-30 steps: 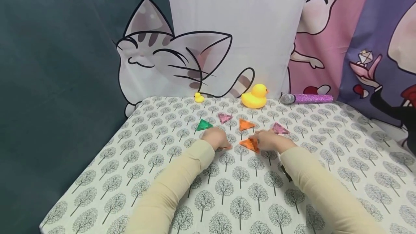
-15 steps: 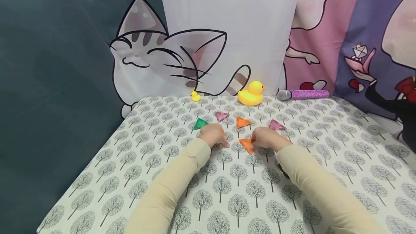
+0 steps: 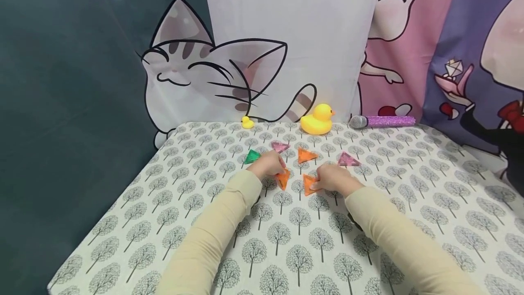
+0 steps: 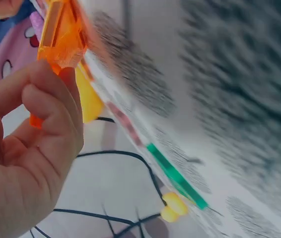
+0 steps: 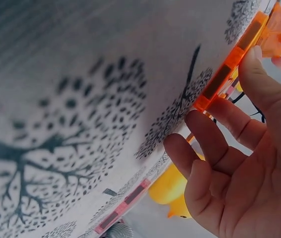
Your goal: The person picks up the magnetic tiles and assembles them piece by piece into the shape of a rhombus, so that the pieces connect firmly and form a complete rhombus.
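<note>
My left hand [image 3: 268, 164] pinches a translucent orange triangular magnetic tile [image 3: 283, 179] between thumb and fingers. In the left wrist view, this orange tile [image 4: 61, 39] stands tilted, with the fingertips on its lower part. Opposite it, my right hand [image 3: 335, 179] grips a second orange triangular tile [image 3: 308, 185], its thumb lying over one side. Dark strips show along the edge of that tile [image 5: 232, 62] in the right wrist view. A small gap separates the two held tiles in the head view. Just behind them a third orange triangular tile [image 3: 306, 155] lies flat.
A green triangular tile [image 3: 251, 156] lies behind the left hand. Pink triangular tiles lie at the back [image 3: 280, 146] and behind the right hand. A small duck [image 3: 247, 122], a larger duck [image 3: 317, 119] and a purple microphone [image 3: 385, 122] line the tablecloth's [image 3: 172, 222] far edge.
The left hand's orange tile, mostly hidden earlier, has come into sight beside its fingers. My right hand has turned its orange tile, so that its edge faces the left one.
</note>
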`<state>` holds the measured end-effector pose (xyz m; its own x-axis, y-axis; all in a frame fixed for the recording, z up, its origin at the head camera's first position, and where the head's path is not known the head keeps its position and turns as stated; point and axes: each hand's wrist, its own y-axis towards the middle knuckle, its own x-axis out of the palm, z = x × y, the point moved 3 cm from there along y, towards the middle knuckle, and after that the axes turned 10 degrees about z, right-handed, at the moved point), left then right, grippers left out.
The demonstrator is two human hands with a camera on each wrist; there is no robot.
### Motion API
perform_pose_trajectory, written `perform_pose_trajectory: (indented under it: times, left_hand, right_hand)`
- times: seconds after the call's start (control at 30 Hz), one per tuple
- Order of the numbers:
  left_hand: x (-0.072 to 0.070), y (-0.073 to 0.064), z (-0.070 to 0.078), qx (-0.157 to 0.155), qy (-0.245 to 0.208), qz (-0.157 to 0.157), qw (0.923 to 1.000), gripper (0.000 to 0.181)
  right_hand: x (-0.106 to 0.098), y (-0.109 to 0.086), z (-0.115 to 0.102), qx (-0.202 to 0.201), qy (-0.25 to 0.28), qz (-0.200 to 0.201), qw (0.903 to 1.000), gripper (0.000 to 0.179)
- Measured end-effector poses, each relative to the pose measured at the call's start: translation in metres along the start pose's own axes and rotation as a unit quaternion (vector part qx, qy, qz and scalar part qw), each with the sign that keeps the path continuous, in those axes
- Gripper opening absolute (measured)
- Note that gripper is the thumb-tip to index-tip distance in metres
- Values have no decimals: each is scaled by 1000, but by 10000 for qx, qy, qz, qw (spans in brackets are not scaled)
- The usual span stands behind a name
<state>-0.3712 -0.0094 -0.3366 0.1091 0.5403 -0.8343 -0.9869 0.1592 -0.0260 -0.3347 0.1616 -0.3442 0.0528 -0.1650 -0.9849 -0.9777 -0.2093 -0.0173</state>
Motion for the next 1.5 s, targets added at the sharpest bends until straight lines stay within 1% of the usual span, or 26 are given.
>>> perform_pose_trajectory:
  times: [0.07,0.1,0.17,0.27,0.43,0.6,0.73,0.8,0.9,0.97,1.07,1.2,1.27,1.37,1.5]
  left_hand:
    - [3,-2,7,-95,-139,-142,9998,9]
    - [5,-2,11,-114,-122,-206,9996,7]
    - [10,-2,17,-87,68,-313,9994,2]
    - [16,-2,25,-32,205,-357,9991,8]
    - [20,-2,31,-84,173,-315,9993,10]
    - [20,-3,34,-70,200,-289,9994,13]
    - [20,-4,36,56,221,-355,9991,14]
    - [20,-6,37,155,322,-400,9986,16]
    - [19,-7,39,225,432,-422,9979,20]
    - [18,-9,39,211,495,-400,9977,22]
    - [17,-12,39,162,557,-364,9976,25]
    - [17,-16,38,174,619,-304,9975,27]
    - [18,-16,38,227,644,-286,9973,28]
    - [22,-16,40,280,669,-288,9970,28]
    - [26,-17,43,301,706,-308,9966,28]
  right_hand:
    - [1,0,-1,18,-22,-7,10000,28]
    - [1,-1,-2,19,-34,0,10000,28]
    - [2,-1,-3,-2,-53,16,10000,27]
    - [3,-1,-4,-24,-62,45,10000,27]
    - [5,0,-6,-12,-33,51,10000,27]
    - [3,2,-7,-32,-64,50,10000,27]
    - [1,3,-5,40,-99,-32,9999,28]
    - [0,3,-4,48,-96,-61,9999,29]
    - [0,5,-3,49,-72,-88,9999,31]
    - [0,6,-3,54,-44,-120,9999,33]
    - [-1,7,-5,-47,-2,-126,9999,36]
    - [0,7,-6,-135,0,-153,9998,36]
    - [0,8,-4,-82,-2,-143,9999,35]
    - [-3,10,7,162,10,1,9999,33]
    - [-7,14,34,620,-114,450,9970,25]
